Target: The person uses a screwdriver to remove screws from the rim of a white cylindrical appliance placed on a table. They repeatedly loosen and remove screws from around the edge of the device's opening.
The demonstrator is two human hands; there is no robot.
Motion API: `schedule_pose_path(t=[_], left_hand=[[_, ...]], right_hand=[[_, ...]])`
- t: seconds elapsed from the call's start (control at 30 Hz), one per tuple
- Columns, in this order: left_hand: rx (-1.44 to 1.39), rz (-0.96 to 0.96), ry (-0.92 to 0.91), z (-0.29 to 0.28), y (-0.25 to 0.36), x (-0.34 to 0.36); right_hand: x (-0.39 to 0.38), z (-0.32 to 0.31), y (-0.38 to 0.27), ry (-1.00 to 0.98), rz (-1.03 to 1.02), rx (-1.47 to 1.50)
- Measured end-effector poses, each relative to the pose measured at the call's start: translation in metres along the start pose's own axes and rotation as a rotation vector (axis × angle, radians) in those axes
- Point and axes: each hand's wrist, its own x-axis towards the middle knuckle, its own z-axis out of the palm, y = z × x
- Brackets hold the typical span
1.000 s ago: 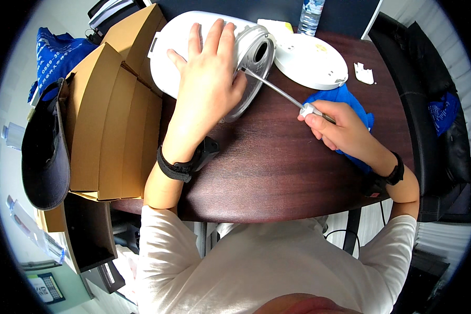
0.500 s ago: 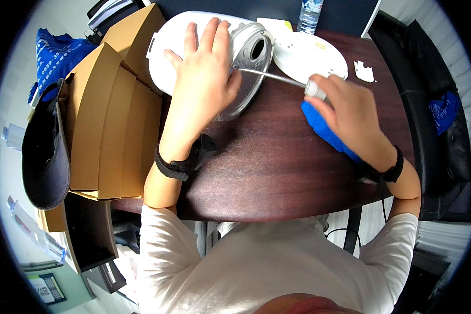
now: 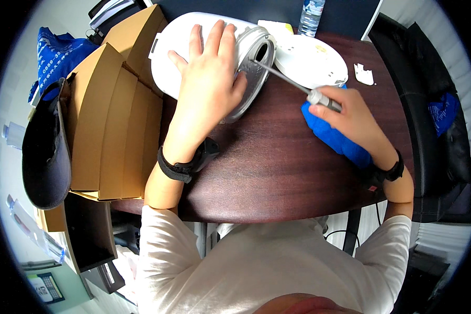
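Observation:
A white rounded appliance housing (image 3: pixel 167 57) lies on its side at the far left of the dark wooden table. Its grey end, with a round black opening, faces right. My left hand (image 3: pixel 209 78) rests on the housing with fingers spread. In my right hand (image 3: pixel 350 115) is a screwdriver (image 3: pixel 319 98), held by its grey handle. The long metal shaft points up and left, and its tip is at the housing's grey end; whether it touches a screw I cannot tell. A blue cloth bundle (image 3: pixel 324 133) lies beneath my right hand.
Behind the screwdriver lies a white round disc (image 3: pixel 311 63) with small bits on it. A small white plastic piece (image 3: pixel 363 74) lies to its right. A water bottle (image 3: pixel 311 18) stands at the back. Cardboard boxes (image 3: pixel 107 120) and a dark cap (image 3: pixel 46 146) line the left side.
The screwdriver's tip has moved up and right along the housing's grey end, and its handle slightly down. My right fingers have shifted on the handle. My left hand stays on the housing.

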Motion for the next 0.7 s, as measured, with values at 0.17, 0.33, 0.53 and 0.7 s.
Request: schedule_pose_path(t=[0.17,0.33,0.53,0.7], left_hand=[[0.014,0.043,0.015,0.001,-0.001,0.000],[0.001,0.038,0.011,0.002,-0.001,0.000],[0.001,0.043,0.020,0.001,-0.002,0.000],[0.010,0.041,0.017,0.002,-0.001,0.000]], right_hand=[[-0.008,0.014,-0.002,-0.293,0.149,0.508],[-0.007,0.016,-0.006,-0.356,0.141,0.540],[-0.010,0.017,-0.005,-0.360,0.123,0.525],[-0.010,0.019,-0.011,-0.339,0.137,0.565]])
